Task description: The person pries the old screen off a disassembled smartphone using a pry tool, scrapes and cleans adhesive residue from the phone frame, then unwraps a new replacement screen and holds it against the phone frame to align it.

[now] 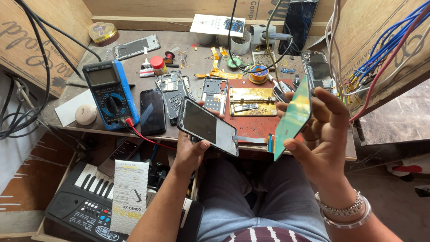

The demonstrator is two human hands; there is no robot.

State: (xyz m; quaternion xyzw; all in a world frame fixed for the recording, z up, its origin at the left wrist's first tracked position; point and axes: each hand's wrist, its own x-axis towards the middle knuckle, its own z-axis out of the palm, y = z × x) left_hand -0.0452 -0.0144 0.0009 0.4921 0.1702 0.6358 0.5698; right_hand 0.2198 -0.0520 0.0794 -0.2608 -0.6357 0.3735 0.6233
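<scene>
Here's my workbench (251,127), cluttered from edge to edge, and I'm sitting close against its near side with both hands up over my lap. Down on the left sits a small black keyboard (85,197) with a white padded pouch (129,195) lying on it; on the bench to the left stands the blue meter (109,92), a dark phone (152,111) lying flat just right of it, and an opened phone (172,92) with its boards bare beside that. Right now my left hand (190,152) is closed around the phone frame (207,126), thumb on the near edge, fingers underneath, frame tilted face up just in front of the bench edge. My right hand (324,130) pinches the loose screen (293,117) by its edges, thumb at the near end, fingers spread along the far side, panel stood nearly on edge with its greenish back showing. Between the two runs a thin flat ribbon (253,140), and that's what I have to mind: I reckon the way to do this well is to keep the two pieces close so the ribbon stays slack, hold the glass only by its rims, and never twist one against the other. Behind them the brass clamp plate (252,101) lies on the red mat, near the solder reel (258,74).
</scene>
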